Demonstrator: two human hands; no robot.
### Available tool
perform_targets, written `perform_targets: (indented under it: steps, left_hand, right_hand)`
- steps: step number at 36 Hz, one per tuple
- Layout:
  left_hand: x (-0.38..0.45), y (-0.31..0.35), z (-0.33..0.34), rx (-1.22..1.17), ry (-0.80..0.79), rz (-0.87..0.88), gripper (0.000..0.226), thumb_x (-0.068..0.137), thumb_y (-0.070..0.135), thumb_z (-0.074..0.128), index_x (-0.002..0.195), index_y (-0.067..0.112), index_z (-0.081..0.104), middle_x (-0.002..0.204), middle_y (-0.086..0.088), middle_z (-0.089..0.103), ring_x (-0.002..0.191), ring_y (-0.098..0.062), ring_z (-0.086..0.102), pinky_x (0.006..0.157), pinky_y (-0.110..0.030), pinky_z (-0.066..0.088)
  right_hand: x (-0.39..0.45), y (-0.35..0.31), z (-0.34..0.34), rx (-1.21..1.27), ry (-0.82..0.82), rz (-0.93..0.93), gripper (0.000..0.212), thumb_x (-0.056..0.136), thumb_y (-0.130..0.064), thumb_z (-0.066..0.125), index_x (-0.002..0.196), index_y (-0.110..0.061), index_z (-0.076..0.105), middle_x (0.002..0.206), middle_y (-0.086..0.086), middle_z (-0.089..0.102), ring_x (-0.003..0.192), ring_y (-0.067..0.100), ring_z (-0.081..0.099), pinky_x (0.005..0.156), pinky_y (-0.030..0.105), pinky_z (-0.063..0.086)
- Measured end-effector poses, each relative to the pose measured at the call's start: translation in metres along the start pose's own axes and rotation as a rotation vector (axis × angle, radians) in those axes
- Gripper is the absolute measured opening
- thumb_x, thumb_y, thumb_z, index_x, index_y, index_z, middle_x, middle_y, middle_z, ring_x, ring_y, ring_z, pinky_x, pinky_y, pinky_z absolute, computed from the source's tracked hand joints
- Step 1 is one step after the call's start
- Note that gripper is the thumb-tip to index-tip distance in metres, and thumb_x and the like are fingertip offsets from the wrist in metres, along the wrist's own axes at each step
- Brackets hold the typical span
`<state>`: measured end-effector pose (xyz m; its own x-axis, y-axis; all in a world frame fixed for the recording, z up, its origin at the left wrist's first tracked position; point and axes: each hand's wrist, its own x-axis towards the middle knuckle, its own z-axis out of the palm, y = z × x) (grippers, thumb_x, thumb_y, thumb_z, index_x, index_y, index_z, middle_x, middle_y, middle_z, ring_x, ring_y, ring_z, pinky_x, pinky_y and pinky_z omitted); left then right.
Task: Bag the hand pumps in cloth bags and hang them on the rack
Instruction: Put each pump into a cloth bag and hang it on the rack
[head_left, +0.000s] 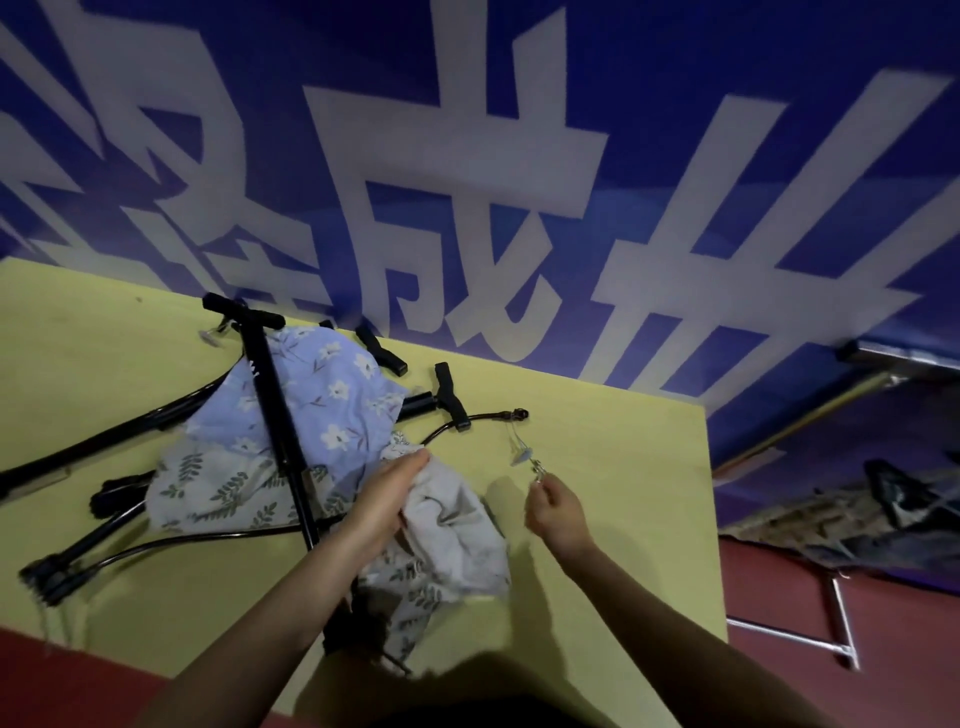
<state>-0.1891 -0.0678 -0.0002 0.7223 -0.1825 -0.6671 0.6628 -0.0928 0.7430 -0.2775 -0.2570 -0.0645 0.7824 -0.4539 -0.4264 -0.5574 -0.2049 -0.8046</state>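
Head view, and it's early going here: three or so black metal hand pumps (275, 410) with T-handles lie sprawled across the pale yellow tabletop (623, 457), none fully bagged as far as I can see. A blue floral cloth bag (332, 400) is draped loosely over the pile, a grey leaf-print cloth bag (218, 493) lies beneath the long pump shaft, and nothing is hanging yet. A metal-tube frame shows at the far right on the floor; whether that's the rack, I can't tell.

Now the hands. The left hand (387, 501) lies flat, fingers together, pressing on a crumpled beige cloth bag (457, 535) near the front edge of the tabletop, something dark poking out of its lower end. The right hand (556, 512) is pinched closed on a small silvery metal fitting (537, 474), which seems to sit at the end of a thin black hose (467, 423) curving back toward the pumps. By my reckoning, bagging and hanging all remain.
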Motion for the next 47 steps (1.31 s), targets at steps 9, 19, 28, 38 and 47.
perform_targets:
  steps: [9, 19, 28, 38, 47]
  left_hand:
    - [-0.072, 0.01, 0.025, -0.125, -0.336, 0.09, 0.031, 0.096, 0.024, 0.05, 0.118, 0.007, 0.064, 0.107, -0.013, 0.07, 0.096, -0.024, 0.066, 0.087, -0.034, 0.051]
    - [-0.129, -0.005, -0.017, -0.215, -0.404, 0.251, 0.048, 0.091, 0.031, 0.044, 0.119, -0.005, 0.061, 0.109, -0.023, 0.067, 0.093, -0.03, 0.069, 0.074, -0.03, 0.057]
    - [-0.141, -0.041, -0.022, -0.196, -0.318, 0.254, 0.046, 0.095, 0.032, 0.043, 0.124, 0.001, 0.06, 0.12, -0.021, 0.065, 0.109, -0.03, 0.064, 0.084, -0.033, 0.054]
    - [-0.126, -0.052, -0.002, -0.178, -0.293, 0.216, 0.054, 0.088, 0.033, 0.053, 0.128, -0.004, 0.055, 0.124, -0.025, 0.061, 0.117, -0.036, 0.058, 0.095, -0.042, 0.048]
    - [-0.105, -0.046, 0.033, -0.19, -0.168, 0.192, 0.033, 0.099, 0.021, 0.048, 0.119, -0.003, 0.061, 0.113, -0.022, 0.067, 0.101, -0.031, 0.065, 0.068, -0.032, 0.056]
  right_hand:
    - [-0.09, -0.056, 0.011, 0.306, -0.251, -0.369, 0.029, 0.097, -0.023, 0.048, 0.073, -0.007, 0.048, 0.071, 0.002, 0.047, 0.07, 0.01, 0.044, 0.066, 0.025, 0.037]
    - [-0.112, -0.027, 0.005, -0.021, -0.005, -0.427, 0.026, 0.096, -0.019, 0.055, 0.076, -0.011, 0.069, 0.081, 0.004, 0.071, 0.07, 0.005, 0.055, 0.063, 0.024, 0.034]
    - [-0.114, -0.007, -0.019, -0.277, -0.186, -0.552, 0.019, 0.093, -0.021, 0.061, 0.078, -0.017, 0.073, 0.071, -0.007, 0.067, 0.065, 0.0, 0.056, 0.057, 0.018, 0.036]
    - [-0.118, 0.007, -0.059, -0.431, -0.298, -0.529, 0.029, 0.098, -0.025, 0.052, 0.12, -0.016, 0.068, 0.122, -0.008, 0.066, 0.108, 0.005, 0.06, 0.082, 0.011, 0.038]
    - [-0.12, 0.004, -0.099, -0.477, -0.217, -0.527, 0.036, 0.089, -0.06, 0.053, 0.058, -0.041, 0.055, 0.063, -0.019, 0.059, 0.066, 0.001, 0.056, 0.06, 0.021, 0.039]
